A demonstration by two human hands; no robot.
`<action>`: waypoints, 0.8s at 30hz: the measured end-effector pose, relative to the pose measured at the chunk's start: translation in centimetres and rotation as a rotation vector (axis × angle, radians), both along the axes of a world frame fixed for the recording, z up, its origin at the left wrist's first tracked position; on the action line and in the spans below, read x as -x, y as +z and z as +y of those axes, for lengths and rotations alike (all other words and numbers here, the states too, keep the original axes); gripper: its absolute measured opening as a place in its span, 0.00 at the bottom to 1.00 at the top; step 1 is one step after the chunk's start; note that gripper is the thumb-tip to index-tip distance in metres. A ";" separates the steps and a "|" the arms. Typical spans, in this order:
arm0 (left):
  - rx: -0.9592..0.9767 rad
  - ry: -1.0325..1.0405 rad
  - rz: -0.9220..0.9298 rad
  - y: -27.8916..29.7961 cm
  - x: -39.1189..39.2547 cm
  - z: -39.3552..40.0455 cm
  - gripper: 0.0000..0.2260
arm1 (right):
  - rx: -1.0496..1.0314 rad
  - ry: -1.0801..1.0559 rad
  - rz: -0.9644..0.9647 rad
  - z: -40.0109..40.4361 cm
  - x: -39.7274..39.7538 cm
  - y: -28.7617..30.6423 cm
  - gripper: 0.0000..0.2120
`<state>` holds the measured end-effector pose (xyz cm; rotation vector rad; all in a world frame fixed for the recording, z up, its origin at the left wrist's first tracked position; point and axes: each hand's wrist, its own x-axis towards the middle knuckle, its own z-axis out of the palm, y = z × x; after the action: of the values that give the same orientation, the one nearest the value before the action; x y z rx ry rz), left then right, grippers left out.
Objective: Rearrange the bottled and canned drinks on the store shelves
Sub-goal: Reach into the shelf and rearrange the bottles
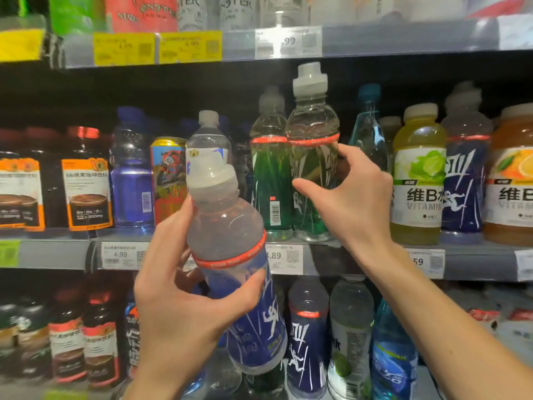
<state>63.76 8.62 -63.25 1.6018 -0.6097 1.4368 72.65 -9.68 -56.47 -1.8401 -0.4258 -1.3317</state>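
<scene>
My left hand [184, 307] grips a blue-labelled sports bottle [230, 255] with a grey cap, held tilted in front of the middle shelf. My right hand [349, 197] curls round a green-labelled bottle [313, 157] that stands at the front edge of the middle shelf [476, 261], thumb in front and fingers behind it. A second green bottle [269, 174] stands just left of it, touching. A clear bottle with a blue-white label [209, 142] stands behind the held blue one.
Left on the middle shelf stand dark coffee bottles [86, 180], a blue bottle [131, 168] and a colourful can [168, 174]. To the right are a turquoise bottle [369, 134], yellow vitamin drink [418, 174], another blue bottle [464, 174]. More bottles fill the lower shelf.
</scene>
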 end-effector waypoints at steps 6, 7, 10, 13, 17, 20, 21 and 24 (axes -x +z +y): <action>-0.003 -0.004 0.053 -1.4 -1.1 0.6 0.39 | 0.108 -0.158 -0.048 0.4 -0.8 0.2 0.47; 0.003 -0.010 0.058 -1.4 -1.1 0.5 0.38 | 0.123 -0.174 -0.065 0.4 -0.9 0.1 0.47; -0.004 -0.004 0.066 -1.9 -1.3 0.3 0.38 | 0.197 -0.244 -0.070 0.3 -1.2 -0.1 0.44; -0.005 -0.005 0.079 -2.3 -1.4 0.2 0.38 | 0.257 -0.332 -0.009 0.2 -1.4 0.0 0.42; -0.003 -0.017 0.098 -2.7 -1.6 0.1 0.39 | 0.283 -0.415 0.021 0.4 -1.3 -0.1 0.39; 0.002 -0.024 0.118 -3.0 -1.8 -0.1 0.40 | 0.273 -0.410 0.001 0.4 -1.4 -0.3 0.39; 0.009 -0.033 0.124 -3.1 -1.9 -0.1 0.41 | 0.274 -0.415 -0.012 0.5 -1.4 -0.4 0.38; 0.012 -0.043 0.139 -3.4 -1.8 -0.3 0.41 | 0.272 -0.410 -0.092 0.2 -1.3 -1.1 0.32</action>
<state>65.60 8.35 -66.66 1.6540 -0.5508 1.2829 73.94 -9.44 -57.54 -2.1788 -0.2963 -1.7066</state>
